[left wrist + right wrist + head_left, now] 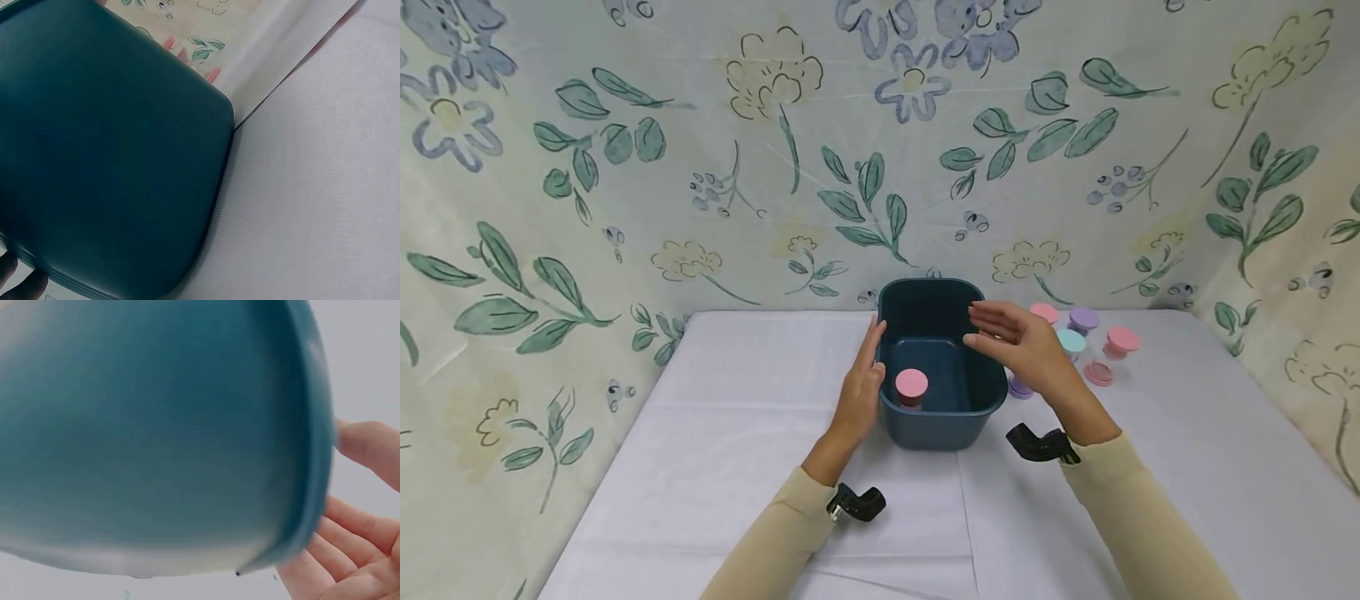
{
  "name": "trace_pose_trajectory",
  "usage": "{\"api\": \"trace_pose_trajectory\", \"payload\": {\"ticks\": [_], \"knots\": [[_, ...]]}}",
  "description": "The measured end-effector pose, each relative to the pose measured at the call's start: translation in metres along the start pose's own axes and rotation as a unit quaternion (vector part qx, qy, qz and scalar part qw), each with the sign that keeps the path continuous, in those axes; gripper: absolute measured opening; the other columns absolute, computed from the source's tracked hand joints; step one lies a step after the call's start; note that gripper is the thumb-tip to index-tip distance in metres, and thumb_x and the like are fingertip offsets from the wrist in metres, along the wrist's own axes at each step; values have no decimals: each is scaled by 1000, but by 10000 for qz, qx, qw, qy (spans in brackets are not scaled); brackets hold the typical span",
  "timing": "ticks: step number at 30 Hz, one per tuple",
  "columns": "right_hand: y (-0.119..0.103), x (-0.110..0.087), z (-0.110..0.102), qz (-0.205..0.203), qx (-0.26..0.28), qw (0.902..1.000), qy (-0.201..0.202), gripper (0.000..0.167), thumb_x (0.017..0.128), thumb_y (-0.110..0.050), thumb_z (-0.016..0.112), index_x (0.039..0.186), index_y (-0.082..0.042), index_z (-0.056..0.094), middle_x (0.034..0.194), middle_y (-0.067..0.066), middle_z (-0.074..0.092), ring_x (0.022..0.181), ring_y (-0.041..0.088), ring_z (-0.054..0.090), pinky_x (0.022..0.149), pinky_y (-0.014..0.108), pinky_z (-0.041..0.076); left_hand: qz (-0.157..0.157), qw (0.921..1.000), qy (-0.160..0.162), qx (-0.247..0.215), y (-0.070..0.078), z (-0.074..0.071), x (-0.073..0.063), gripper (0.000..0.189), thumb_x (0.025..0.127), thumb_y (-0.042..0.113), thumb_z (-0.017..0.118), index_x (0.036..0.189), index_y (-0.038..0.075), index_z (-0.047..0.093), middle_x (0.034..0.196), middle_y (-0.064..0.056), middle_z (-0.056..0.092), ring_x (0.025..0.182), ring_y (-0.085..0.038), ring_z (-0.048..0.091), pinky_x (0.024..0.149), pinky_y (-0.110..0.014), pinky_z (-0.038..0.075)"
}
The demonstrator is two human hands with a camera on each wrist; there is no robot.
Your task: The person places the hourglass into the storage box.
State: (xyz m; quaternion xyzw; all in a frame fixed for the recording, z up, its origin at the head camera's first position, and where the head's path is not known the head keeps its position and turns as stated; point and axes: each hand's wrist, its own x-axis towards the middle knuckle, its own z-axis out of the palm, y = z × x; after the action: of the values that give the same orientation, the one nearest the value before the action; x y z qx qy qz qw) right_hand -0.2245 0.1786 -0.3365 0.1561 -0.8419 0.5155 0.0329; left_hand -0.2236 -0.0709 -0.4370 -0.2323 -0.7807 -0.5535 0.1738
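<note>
Sitting mid-counter on the white cloth-covered counter (pixel 737 433): a dark teal rectangular plastic tub (pixel 958 417) with rounded corners, smooth matte walls and a thin rolled rim. Standing inside it, toward the near left corner, a small jar with a round pink lid (pixel 912 386). Pressing flat against the tub's left outer wall, the left hand (pixel 861 387), fingers straight, grip unclenched and holding nothing. Hovering over the tub's right rim, the right hand (pixel 1022 346), fingers extended and loosely spread, palm facing left, grip wide and empty. Filling both wrist views, the tub's teal wall, fingertips just peeking past its edge. Clustering just right of the tub, partly behind the right hand, several small pastel-lidded jars (pixel 1097 342) in pink, purple and mint. Hanging behind everything, a floral-printed fabric backdrop (pixel 880 142).
</note>
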Motion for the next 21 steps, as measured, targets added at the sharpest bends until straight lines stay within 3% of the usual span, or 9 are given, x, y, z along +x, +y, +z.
{"api": "trace_pose_trajectory", "payload": {"ticks": [4,11,21], "knots": [[3,-4,-10,80,112,9996,257,63,86,-35,71,139,-7,50,137,10,55,124,24,55,93,27,48,19,10000,-9,28,0,1,0,55,100,25,27,154,15,23,162,-3,14,147,-15,13,116,-51,17],[10,-11,-23,172,147,9969,757,62,86,-33,72,139,-9,50,138,10,55,126,26,53,87,19,49,-17,9999,-8,112,-1,2,-1,59,102,42,22,154,16,22,162,-1,13,147,-14,13,116,-49,17],[24,-16,-33,243,111,9920,1237,62,87,-31,71,140,-9,50,138,12,55,124,25,54,86,13,46,2,9999,19,118,0,3,-4,58,102,38,22,154,15,22,162,0,13,147,-15,13,115,-51,18]]}}
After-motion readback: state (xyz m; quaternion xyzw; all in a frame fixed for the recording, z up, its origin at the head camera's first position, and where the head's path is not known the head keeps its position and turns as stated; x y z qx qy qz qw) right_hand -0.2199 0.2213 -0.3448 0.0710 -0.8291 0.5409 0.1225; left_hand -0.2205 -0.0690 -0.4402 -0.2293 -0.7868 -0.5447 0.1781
